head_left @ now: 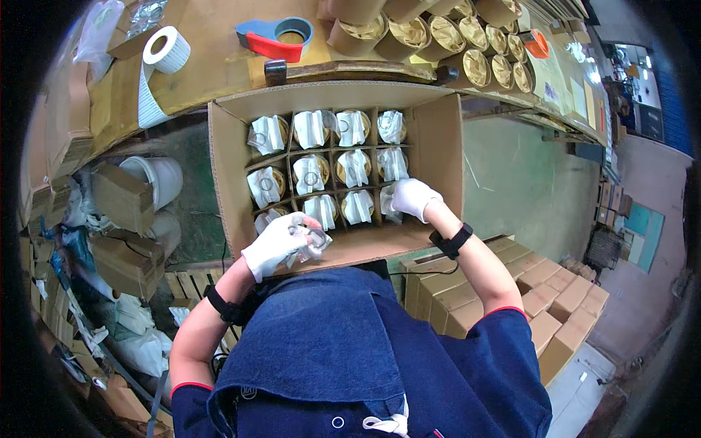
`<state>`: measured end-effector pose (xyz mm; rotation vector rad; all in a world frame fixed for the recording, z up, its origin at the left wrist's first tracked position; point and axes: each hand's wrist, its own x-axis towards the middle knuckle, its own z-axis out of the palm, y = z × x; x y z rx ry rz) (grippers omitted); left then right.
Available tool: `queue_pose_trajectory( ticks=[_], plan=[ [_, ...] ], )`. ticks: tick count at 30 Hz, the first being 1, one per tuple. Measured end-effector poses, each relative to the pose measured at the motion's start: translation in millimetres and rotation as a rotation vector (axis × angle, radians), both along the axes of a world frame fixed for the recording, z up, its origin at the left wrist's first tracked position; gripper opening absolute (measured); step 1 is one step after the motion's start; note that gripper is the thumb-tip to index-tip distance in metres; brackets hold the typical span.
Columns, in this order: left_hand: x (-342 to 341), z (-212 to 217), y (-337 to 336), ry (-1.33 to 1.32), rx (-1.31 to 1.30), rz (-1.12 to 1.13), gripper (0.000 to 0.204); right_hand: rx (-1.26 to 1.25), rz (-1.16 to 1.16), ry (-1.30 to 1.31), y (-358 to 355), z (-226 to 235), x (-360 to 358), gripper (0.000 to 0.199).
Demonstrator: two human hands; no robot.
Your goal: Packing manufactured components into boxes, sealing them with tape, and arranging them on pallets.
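A large open carton [336, 91] stands before me, split by cardboard dividers into rows of compartments. Brown paper-wrapped round items sit in them, with a white-and-clear plastic packet [310, 175] lying on top of each; some packets show a dark ring. Gloved in white, my left hand [274, 244] is closed around several small clear plastic packets [314, 247] at the near left edge of the carton. My right hand [414, 199], also gloved, reaches into the near right compartment. Its fingers are on a clear packet [391, 208] there; whether it grips it firmly is partly hidden.
Behind the carton, a wooden table [212, 73] carries a label roll [166, 50], a red-and-blue tape dispenser [277, 40] and stacked paper-wrapped cylinders [445, 36]. Closed cartons [540, 299] are stacked at the near right. A white bucket [157, 179] and loose plastic lie left.
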<state>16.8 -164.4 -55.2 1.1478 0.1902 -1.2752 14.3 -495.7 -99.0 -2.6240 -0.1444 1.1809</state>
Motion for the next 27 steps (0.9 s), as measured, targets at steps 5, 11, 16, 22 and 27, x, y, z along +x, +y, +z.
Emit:
queue_pose_trajectory(
  ticks=[5, 11, 16, 22, 27],
  plan=[
    [10, 7, -11, -0.032, -0.025, 0.136, 0.026, 0.416, -0.41, 0.359, 65, 72, 41, 0.058],
    [22, 9, -14, -0.26, 0.092, -0.011, 0.026, 0.609, -0.108, 0.287, 86, 51, 40, 0.034],
    [15, -6, 5, 0.249, 0.0, 0.604, 0.021, 0.232, 0.137, 0.263, 42, -34, 18, 0.028],
    [14, -18, 16, 0.119, -0.057, 0.824, 0.019, 0.316, -0.159, 0.28, 76, 30, 38, 0.044],
    [25, -1, -8, -0.131, 0.02, 0.978, 0.018, 0.722, -0.373, 0.284, 158, 88, 40, 0.057]
  ],
)
